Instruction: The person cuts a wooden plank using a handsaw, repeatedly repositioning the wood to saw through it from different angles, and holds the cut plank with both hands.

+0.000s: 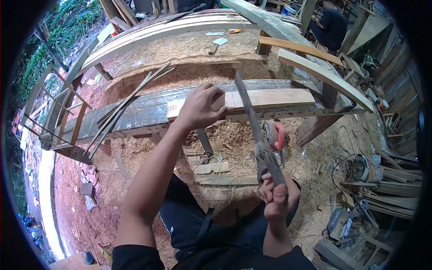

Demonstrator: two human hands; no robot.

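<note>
You have one pale board (281, 96) lying along the table (150, 108), one line marked across it, and one handsaw (253, 123). Your left hand (200, 107) is on the board's left part, fingers curled, thumb at the near edge. Your right hand (280, 195) is on your side of the board, its fingers closed round the handsaw's handle; the blade slants up across the board, though I cannot tell whether it touches. Left of the board lie several thin strips (143, 84), too overlapped to count, with a stretch of table top between. Two planks (330, 76) slant past the board's right end. Below the board's near edge is one red power tool (275, 135), with shaving-strewn floor (315, 166) open to its right
</note>
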